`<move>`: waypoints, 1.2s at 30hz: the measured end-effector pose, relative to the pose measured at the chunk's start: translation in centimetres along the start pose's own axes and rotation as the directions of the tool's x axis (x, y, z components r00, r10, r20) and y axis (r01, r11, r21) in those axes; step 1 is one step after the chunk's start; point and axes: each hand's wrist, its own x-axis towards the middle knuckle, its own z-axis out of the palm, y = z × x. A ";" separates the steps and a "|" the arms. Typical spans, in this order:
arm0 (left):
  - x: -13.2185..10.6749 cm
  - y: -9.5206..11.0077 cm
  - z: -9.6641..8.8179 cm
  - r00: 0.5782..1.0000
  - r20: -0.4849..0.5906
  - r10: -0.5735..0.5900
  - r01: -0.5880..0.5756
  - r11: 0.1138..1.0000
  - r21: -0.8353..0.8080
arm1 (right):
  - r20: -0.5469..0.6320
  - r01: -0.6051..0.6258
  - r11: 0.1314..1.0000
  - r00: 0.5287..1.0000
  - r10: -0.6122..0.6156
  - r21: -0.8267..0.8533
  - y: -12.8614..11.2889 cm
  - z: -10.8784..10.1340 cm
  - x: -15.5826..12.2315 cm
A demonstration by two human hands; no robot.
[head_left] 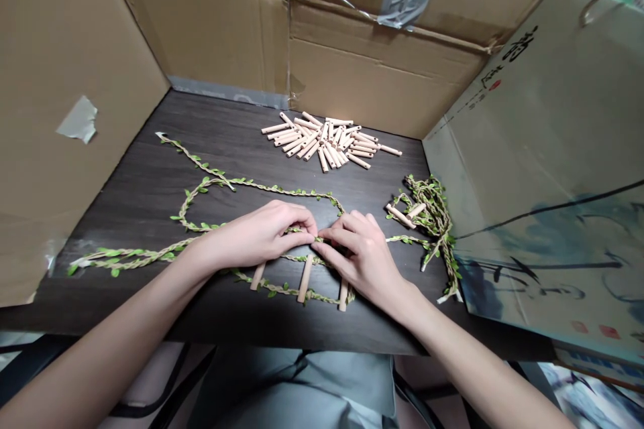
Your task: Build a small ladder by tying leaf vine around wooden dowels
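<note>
Both hands meet over a braided tan cord with small green leaves [282, 189]. My left hand [266, 231] pinches the cord between thumb and fingertips. Close beside it, my right hand [359, 244] pinches the same cord, its fingertips almost touching the left ones. Just below the hands lies a small rope ladder [286, 291] of the same leafy cord, with wooden rungs [304, 279] threaded across it. My right hand partly covers the rung at the right end. The exact spot between the fingertips is hidden.
A pile of drilled wooden pegs [327, 137] lies at the back. A bundle of leafy cord [427, 208] with two wooden rungs sits at the right. Cardboard walls [211, 33] stand left and behind; a paper bag [528, 181] stands at the right.
</note>
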 end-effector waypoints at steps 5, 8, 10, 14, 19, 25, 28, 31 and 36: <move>0.0 0.1 -0.3 1.000 0.015 0.023 -0.023 0.999 0.023 | 0.018 -0.016 1.000 1.000 0.016 -0.018 0.0 -0.1 0.0; 0.0 0.0 -0.3 0.999 0.009 0.035 -0.035 0.999 0.024 | 0.031 -0.024 0.999 0.999 0.025 -0.029 0.0 0.1 0.0; 0.0 0.0 -0.3 0.999 0.011 0.030 -0.030 0.999 0.024 | 0.054 -0.028 0.999 0.998 0.030 -0.031 0.0 -0.1 0.0; -0.1 -0.1 -0.2 0.999 0.018 0.041 -0.042 0.998 0.055 | 0.080 -0.018 0.999 0.997 0.015 0.033 -0.1 -1.7 0.0; -0.1 -0.2 0.0 0.993 -0.015 0.114 -0.112 0.989 0.093 | 0.042 -0.142 0.988 0.989 0.144 -0.062 0.2 -4.2 -0.5; 0.2 -0.3 0.3 0.988 0.036 0.148 -0.151 0.981 0.119 | 0.156 -0.239 0.967 0.956 0.250 -0.090 0.9 -3.9 -0.6; 0.2 -0.2 0.2 0.990 0.050 0.132 -0.138 0.982 0.128 | 0.181 -0.226 0.971 0.954 0.237 -0.080 1.0 -3.8 -0.2; 0.0 -0.2 0.0 0.990 0.052 0.132 -0.138 0.983 0.124 | 0.191 -0.224 0.974 0.955 0.228 -0.039 1.0 -3.8 -0.1; -0.1 -0.4 -0.2 0.985 0.067 0.160 -0.166 0.981 0.105 | 0.156 -0.220 0.974 0.965 0.210 0.047 1.2 -3.6 -0.5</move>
